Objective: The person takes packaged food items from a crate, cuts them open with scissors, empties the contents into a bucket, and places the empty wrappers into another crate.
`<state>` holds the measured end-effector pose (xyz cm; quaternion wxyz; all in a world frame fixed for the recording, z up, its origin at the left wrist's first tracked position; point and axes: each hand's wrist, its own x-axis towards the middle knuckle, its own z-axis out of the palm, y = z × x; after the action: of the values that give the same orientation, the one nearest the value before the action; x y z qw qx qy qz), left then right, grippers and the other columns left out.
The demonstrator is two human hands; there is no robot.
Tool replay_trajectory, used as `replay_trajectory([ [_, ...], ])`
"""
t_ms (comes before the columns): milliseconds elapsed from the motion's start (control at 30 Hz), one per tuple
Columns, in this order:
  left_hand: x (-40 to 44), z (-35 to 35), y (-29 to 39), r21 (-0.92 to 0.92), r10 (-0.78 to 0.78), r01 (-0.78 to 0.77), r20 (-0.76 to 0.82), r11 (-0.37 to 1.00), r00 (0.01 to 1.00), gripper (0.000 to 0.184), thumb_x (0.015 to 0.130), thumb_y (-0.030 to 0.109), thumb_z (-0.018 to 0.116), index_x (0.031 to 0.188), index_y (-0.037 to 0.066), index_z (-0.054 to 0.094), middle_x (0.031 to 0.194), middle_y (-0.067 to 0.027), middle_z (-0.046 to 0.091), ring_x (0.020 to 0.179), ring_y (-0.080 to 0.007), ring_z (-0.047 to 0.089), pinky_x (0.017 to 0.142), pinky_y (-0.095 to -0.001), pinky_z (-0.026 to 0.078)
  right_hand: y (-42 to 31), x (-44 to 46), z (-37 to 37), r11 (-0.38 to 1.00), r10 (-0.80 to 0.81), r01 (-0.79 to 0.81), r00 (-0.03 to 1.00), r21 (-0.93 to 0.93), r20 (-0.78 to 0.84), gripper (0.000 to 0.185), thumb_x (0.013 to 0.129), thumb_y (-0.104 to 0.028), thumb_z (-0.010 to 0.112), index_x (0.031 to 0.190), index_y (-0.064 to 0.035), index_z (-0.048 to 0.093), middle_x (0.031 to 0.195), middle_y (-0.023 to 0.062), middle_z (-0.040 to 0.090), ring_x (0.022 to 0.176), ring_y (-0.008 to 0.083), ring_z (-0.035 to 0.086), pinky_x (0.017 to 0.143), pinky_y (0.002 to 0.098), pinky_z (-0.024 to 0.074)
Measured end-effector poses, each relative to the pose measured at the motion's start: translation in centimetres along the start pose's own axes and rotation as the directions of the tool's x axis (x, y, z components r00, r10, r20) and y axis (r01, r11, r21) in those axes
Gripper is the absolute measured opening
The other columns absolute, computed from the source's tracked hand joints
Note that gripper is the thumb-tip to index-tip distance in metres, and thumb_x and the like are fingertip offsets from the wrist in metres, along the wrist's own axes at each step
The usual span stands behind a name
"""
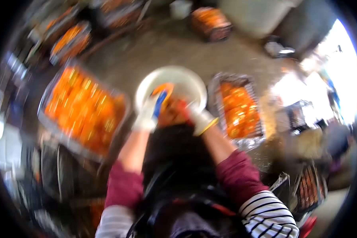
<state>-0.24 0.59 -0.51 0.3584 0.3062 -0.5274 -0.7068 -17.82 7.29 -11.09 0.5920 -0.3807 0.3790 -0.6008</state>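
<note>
A round white tub stands in front of me, with orange-brown pieces at its near side. My left hand, in a white glove, is over the tub's left side. It is closed around a blurred blue and orange thing. My right hand, gloved in white with a yellow cuff, reaches in from the right. Its fingers are closed on a small red thing, too smeared to name. Motion blur hides the fingertips of both hands.
A large crate heaped with orange fruit or vegetables is on the left. A narrower crate of the same is to the right. Another full crate and a white bucket sit farther back. Black crates stand at the right.
</note>
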Motion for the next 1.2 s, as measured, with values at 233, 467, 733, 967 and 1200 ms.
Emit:
replay_trajectory([
  [233,1.8,-10.7,2.1,0.562,0.426,-0.126,-0.442,0.817,0.789,0.038,0.087,0.025,0.065,0.119,0.006,0.060,0.100,-0.0133,0.064,0.086,-0.0248,0.062,0.074,-0.0352,0.049,-10.7,-3.3,5.6,0.988,0.144,-0.152,0.919,0.008,-0.366,0.050,0.100,-0.041,0.032,0.122,-0.0021,0.055,0.095,0.0209,0.069,0.074,0.0259,0.068,0.064,0.0293,0.0500],
  [467,1.1,-9.7,-2.1,0.982,0.323,0.181,-0.189,0.053,0.927,0.052,0.086,0.038,0.062,0.129,0.011,0.052,0.106,-0.0223,0.062,0.092,-0.0383,0.063,0.082,-0.0453,0.049,-8.1,-1.9,3.6,0.998,0.040,-0.054,0.938,-0.032,-0.343,0.045,0.100,-0.035,0.039,0.122,0.0015,0.053,0.097,0.0239,0.067,0.081,0.0283,0.068,0.073,0.0321,0.0524],
  [733,1.5,-12.4,0.5,0.862,0.297,0.140,-0.314,0.487,0.902,0.035,0.090,0.037,0.053,0.100,0.006,0.066,0.094,-0.0235,0.067,0.090,-0.0391,0.064,0.073,-0.0450,0.051,-8.4,-2.3,6.5,0.952,0.233,-0.265,0.952,-0.152,-0.197,0.023,0.096,-0.011,0.049,0.113,0.0035,0.056,0.103,0.0123,0.060,0.088,0.0223,0.064,0.079,0.0316,0.0528],
  [967,0.2,-3.9,1.7,-0.506,-0.046,-0.024,-0.125,0.862,0.991,0.041,0.094,0.025,0.058,0.126,0.000,0.052,0.112,-0.0147,0.063,0.099,-0.0228,0.062,0.084,-0.0327,0.052,-5.7,-2.8,5.3,0.856,0.246,-0.210,0.969,-0.473,0.016,0.019,0.097,-0.005,0.046,0.113,-0.0003,0.056,0.100,0.0036,0.058,0.093,0.0096,0.053,0.081,0.0206,0.0432],
  [1200,-0.7,-1.8,-0.2,-0.357,0.013,-0.065,-0.147,0.932,0.989,0.039,0.093,0.027,0.061,0.121,0.000,0.057,0.112,-0.0081,0.061,0.098,-0.0155,0.058,0.085,-0.0259,0.048,-7.6,-4.4,6.4,0.704,0.112,-0.067,0.994,-0.707,0.017,0.027,0.096,-0.016,0.054,0.121,-0.0037,0.056,0.097,0.0038,0.061,0.083,0.0115,0.057,0.071,0.0243,0.0472],
])
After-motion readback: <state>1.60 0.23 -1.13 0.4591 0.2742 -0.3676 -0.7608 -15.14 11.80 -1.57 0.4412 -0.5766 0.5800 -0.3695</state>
